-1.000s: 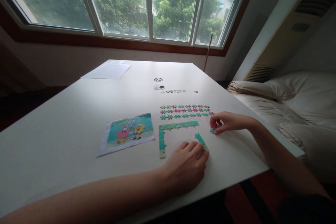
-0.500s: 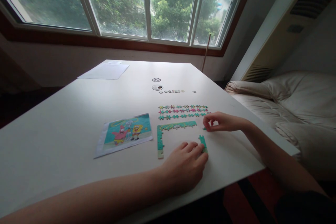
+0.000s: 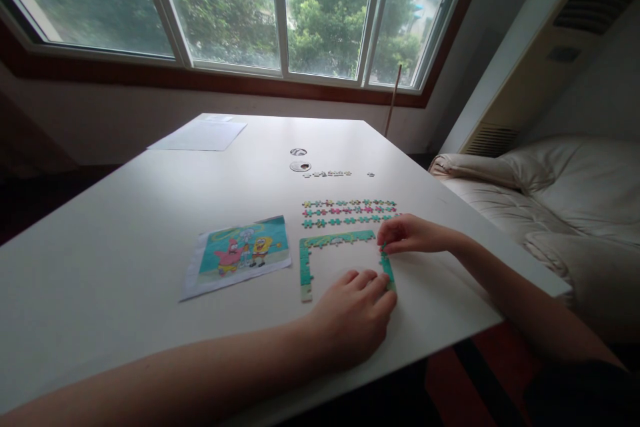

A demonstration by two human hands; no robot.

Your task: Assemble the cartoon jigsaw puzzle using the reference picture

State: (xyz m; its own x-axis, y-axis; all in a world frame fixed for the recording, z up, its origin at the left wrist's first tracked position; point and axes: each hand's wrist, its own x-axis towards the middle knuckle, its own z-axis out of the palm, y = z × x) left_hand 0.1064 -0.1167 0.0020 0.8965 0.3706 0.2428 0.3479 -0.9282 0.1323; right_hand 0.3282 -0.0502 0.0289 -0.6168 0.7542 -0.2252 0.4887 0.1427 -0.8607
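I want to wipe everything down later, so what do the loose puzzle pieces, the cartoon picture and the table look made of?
Loose puzzle pieces: probably printed cardboard, being thin and flat; wood or plastic remains possible.
Cartoon picture: likely printed paper, a thin sheet with white borders.
Table: smooth white, softly glossy under window light; perhaps laminate or painted board.

Daylight comes in through the window (image 3: 230,7) at twelve o'clock, bleached pale along its upper edge. It lays a milky sheen across the far half of the white table (image 3: 150,227), which greys toward six. At nine and five o'clock the room sinks into gloom. The far row of puzzle pieces (image 3: 330,174) looks soft, and the tall cabinet (image 3: 520,60) at two appears stretched and slanted, wide-lens fashion.
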